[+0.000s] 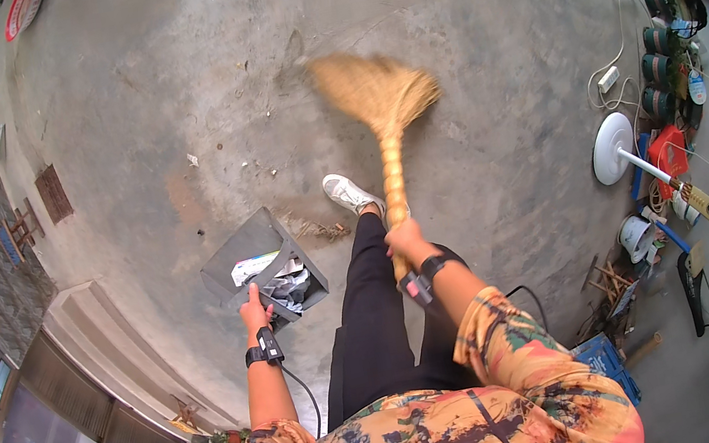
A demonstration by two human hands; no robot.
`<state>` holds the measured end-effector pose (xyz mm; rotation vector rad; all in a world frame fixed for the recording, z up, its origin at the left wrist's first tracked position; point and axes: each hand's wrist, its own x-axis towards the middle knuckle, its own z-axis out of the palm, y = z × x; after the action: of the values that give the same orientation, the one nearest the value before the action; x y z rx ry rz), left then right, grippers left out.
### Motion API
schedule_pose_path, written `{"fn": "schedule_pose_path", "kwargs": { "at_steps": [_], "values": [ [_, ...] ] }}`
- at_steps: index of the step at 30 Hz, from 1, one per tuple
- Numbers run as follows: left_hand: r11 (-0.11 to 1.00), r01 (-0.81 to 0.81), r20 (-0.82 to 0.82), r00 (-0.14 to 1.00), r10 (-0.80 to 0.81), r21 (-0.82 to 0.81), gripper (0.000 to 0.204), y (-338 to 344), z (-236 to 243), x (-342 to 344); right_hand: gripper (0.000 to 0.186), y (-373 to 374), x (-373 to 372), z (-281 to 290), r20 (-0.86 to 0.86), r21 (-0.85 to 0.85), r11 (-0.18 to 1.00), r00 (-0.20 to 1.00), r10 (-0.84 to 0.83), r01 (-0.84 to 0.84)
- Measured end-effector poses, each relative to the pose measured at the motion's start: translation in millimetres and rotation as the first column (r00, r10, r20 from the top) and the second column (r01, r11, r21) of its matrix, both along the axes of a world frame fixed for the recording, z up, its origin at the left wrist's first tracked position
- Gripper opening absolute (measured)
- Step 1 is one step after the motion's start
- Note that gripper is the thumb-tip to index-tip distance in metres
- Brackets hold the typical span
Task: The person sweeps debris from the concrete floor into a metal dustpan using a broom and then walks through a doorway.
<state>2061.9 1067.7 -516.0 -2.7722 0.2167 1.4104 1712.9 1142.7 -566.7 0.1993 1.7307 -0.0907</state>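
While right hand (403, 237) swings broom (379, 102), open concrete floor (166, 84) surrounds dustpan (240, 258).

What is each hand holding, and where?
Right hand grips the straw broom on its handle; left hand holds the grey metal dustpan at its rear.

shirt: orange-blue floral | trousers: black | shoe (348, 193): white | wristbands: black, cabled

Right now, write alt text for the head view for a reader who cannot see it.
A person's right hand grips a straw broom over a concrete floor, while the left hand holds a grey dustpan containing rubbish. Fans and clutter line the right edge.
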Motion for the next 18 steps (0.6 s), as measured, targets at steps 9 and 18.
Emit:
{"fn": "schedule_pose_path", "kwargs": {
  "at_steps": [9,18],
  "values": [
    [0.999,-0.012,-0.041,0.999,0.01,-0.035,0.041,-19,-13,-10,0.026,-29,-8,117,-0.06,-0.01,0.999,0.997,0.051,-0.052],
    [0.997,-0.052,-0.018,0.999,0.05,-0.063,0.039,-20,-4,-36,0.004,-40,-215,32,-0.285,-0.297,0.936,0.918,-0.277,0.19]
  ]
}}
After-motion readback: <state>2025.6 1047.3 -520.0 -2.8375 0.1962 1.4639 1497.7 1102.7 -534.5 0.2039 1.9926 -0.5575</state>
